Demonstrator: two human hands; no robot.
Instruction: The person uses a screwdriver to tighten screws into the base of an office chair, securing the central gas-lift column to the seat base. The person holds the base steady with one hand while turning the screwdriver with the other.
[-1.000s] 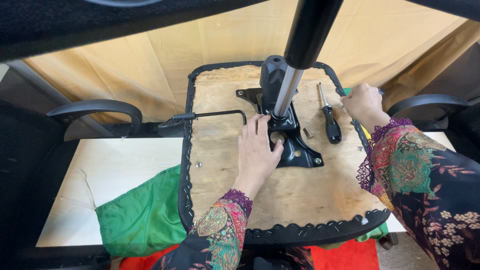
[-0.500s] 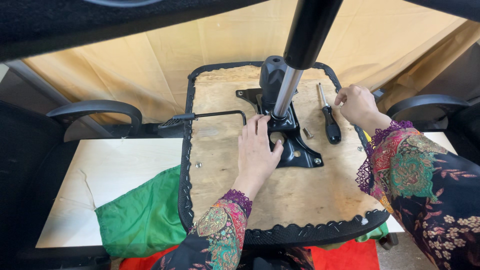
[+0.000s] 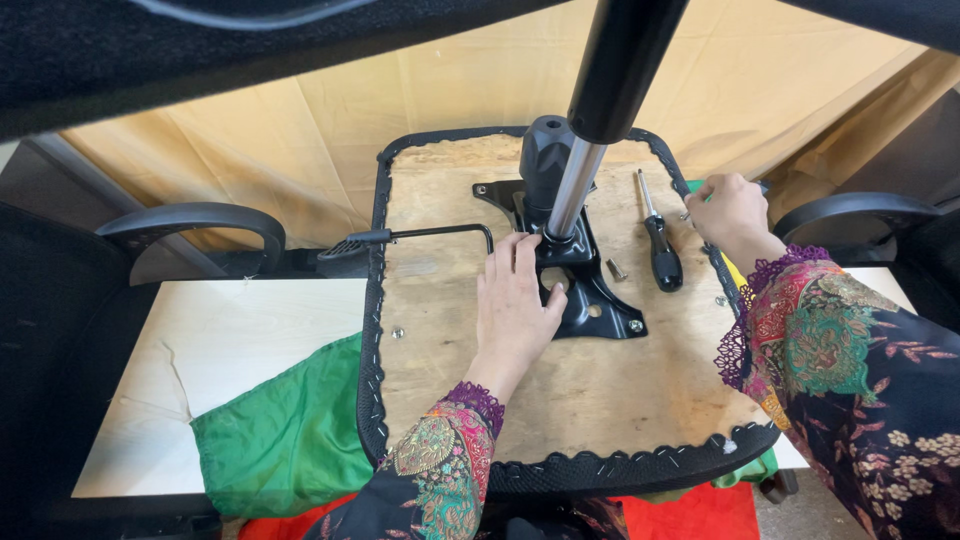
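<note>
Landmark: wooden seat board [image 3: 560, 400], upside down on a pale table [image 3: 230, 340], black stapled trim around its edge.

Left of the board: black armrest [image 3: 190, 222]; green cloth [image 3: 290, 430] tucked under the board's left edge.

On the board, left part: thin black lever [image 3: 420, 236] running in from the left edge.

Board centre: black metal plate [image 3: 585, 290] with a chrome column [image 3: 575, 190] rising from it. Left hand [image 3: 515, 305] lies flat, palm down, fingers [image 3: 505, 262] spread slightly; fingertips touch the plate's left edge at the column base.

Right of the plate: loose bolt [image 3: 617, 269], then a black-handled screwdriver [image 3: 658, 245] lying lengthwise, untouched.

Board's right edge: right hand [image 3: 732, 212], fingers curled together around something small; cannot tell what. Second armrest [image 3: 850, 215] beyond
</note>
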